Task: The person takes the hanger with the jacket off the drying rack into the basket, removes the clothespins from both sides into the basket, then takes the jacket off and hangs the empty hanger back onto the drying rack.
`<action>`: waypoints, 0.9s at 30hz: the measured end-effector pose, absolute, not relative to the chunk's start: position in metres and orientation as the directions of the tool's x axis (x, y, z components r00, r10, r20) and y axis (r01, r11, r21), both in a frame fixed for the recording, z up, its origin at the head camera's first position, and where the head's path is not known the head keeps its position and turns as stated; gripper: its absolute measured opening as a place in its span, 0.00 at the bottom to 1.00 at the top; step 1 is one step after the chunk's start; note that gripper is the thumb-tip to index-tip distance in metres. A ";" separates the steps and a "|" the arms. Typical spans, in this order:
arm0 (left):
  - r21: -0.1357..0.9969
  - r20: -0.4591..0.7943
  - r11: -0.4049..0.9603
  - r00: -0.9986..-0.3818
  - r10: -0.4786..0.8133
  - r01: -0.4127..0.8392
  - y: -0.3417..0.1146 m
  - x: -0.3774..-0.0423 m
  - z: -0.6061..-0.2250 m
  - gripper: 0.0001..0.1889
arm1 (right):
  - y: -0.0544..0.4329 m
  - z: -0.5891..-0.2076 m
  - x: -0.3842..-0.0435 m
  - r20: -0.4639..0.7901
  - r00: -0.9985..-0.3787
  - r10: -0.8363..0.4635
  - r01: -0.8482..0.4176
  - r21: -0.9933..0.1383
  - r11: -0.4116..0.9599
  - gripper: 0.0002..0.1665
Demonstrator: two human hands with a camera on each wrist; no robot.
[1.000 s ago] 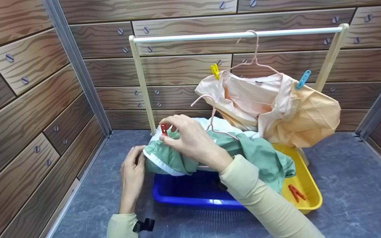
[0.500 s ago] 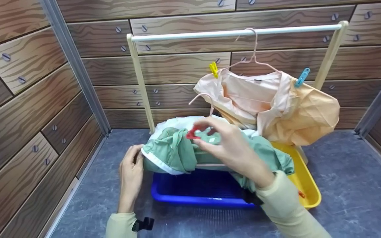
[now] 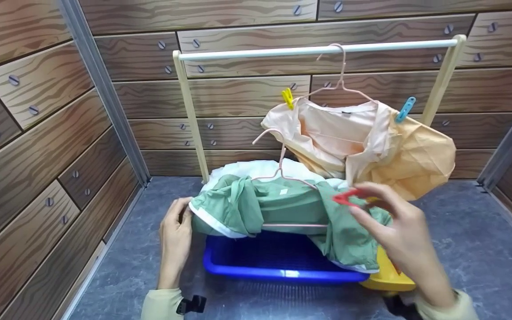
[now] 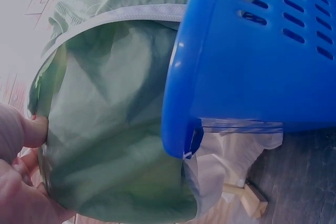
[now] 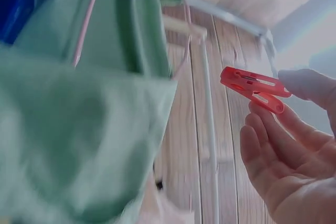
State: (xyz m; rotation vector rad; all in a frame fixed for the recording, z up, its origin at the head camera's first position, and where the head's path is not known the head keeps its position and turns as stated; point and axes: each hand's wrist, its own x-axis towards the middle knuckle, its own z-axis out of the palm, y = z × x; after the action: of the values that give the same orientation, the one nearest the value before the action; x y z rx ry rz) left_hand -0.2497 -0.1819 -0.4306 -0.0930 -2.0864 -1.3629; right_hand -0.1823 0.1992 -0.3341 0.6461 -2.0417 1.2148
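Wood-patterned walls (image 3: pixel 247 98) stand around you above a dark grey floor (image 3: pixel 118 249). Two containers are before you: a blue basket (image 3: pixel 278 274) with slotted sides, and a yellow tray (image 3: pixel 385 284), partly hidden by your right arm. The green shirt (image 3: pixel 291 202) lies across the blue basket, one sleeve drooping over its front rim. A sliver of red shows in the yellow tray, too little to identify. White cloth (image 3: pixel 260 169) lies behind the green shirt; you cannot tell what it rests on.

The green shirt is creased, with white trim and a small white label, and sits on a pink hanger (image 3: pixel 280 170). Your left hand (image 3: pixel 177 242) pinches its trimmed edge. Your right hand (image 3: pixel 405 231) pinches a red clip (image 5: pixel 252 85) between thumb and fingertips, above the shirt's other end.

Count two shirts, two hangers and three whole clips: the peach shirt (image 3: pixel 416 153) hangs on the one rack (image 3: pixel 256 54), bearing a yellow clip (image 3: pixel 287 98) and a blue clip (image 3: pixel 406 110).
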 end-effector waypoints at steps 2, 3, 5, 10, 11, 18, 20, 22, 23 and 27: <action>0.798 0.542 0.465 -0.794 -0.275 0.384 -0.182 -0.250 -0.431 0.09 | 0.212 -0.343 -0.177 0.732 -0.681 -0.023 -0.662 -0.602 0.446 0.24; 0.797 0.543 0.467 -0.794 -0.275 0.383 -0.182 -0.250 -0.431 0.09 | 0.217 -0.345 -0.173 0.722 -0.692 -0.001 -0.644 -0.618 0.451 0.24; 0.794 0.546 0.473 -0.791 -0.276 0.383 -0.183 -0.250 -0.430 0.09 | 0.226 -0.350 -0.167 0.699 -0.714 0.044 -0.598 -0.642 0.480 0.23; 0.790 0.550 0.476 -0.790 -0.273 0.386 -0.184 -0.251 -0.431 0.09 | 0.262 -0.376 -0.168 0.662 -0.737 0.138 -0.478 -0.654 0.586 0.25; 0.790 0.551 0.477 -0.788 -0.274 0.386 -0.184 -0.251 -0.431 0.09 | 0.270 -0.382 -0.171 0.658 -0.738 0.152 -0.454 -0.650 0.610 0.25; 0.792 0.554 0.465 -0.787 -0.273 0.396 -0.185 -0.251 -0.432 0.09 | 0.314 -0.408 -0.183 0.563 -0.809 0.170 -0.266 -0.607 0.749 0.22; 0.795 0.550 0.459 -0.791 -0.268 0.397 -0.184 -0.250 -0.432 0.09 | 0.323 -0.416 -0.187 0.535 -0.836 0.119 -0.269 -0.590 0.761 0.21; 0.795 0.550 0.458 -0.790 -0.270 0.397 -0.184 -0.250 -0.432 0.09 | 0.329 -0.423 -0.192 0.495 -0.866 0.073 -0.271 -0.586 0.764 0.20; 0.796 0.550 0.455 -0.790 -0.271 0.399 -0.183 -0.250 -0.432 0.08 | 0.332 -0.426 -0.194 0.473 -0.880 0.054 -0.266 -0.583 0.768 0.20; 0.793 0.556 0.455 -0.785 -0.273 0.404 -0.182 -0.250 -0.432 0.08 | 0.337 -0.431 -0.199 0.409 -0.911 0.050 -0.218 -0.582 0.784 0.22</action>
State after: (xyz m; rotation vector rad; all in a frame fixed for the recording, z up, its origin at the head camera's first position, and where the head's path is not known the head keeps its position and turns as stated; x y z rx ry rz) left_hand -0.2500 -0.1822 -0.4319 -0.1088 -2.0671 -1.3636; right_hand -0.1991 0.3371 -0.4313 0.1265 -2.5686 0.9075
